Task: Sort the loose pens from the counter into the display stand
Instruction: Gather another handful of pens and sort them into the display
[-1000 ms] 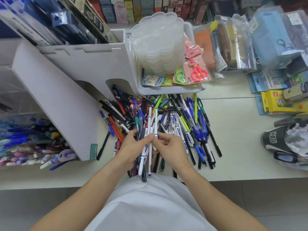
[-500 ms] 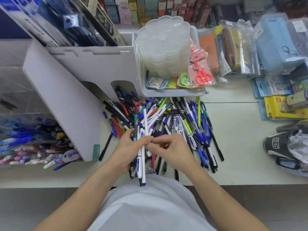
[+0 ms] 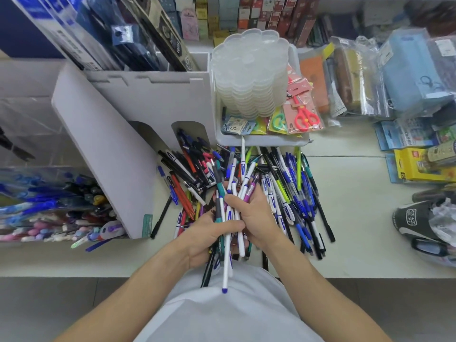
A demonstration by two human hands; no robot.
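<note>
- Head view: left hand point(image 3: 209, 233) and right hand point(image 3: 254, 218) both clench one bundle of pens point(image 3: 228, 218) above the surface point(image 3: 357, 218).
- Bundle sits splayed; loose ends could slip and drop back into the pen pile point(image 3: 291, 188).
- Display stand point(image 3: 103, 154) waits at left.

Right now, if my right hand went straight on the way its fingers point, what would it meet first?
The right hand points left, gripping the pen bundle. Straight on, it would first meet the left hand, which holds the same bundle, probably almost at once, though depth is hard to judge.
</note>
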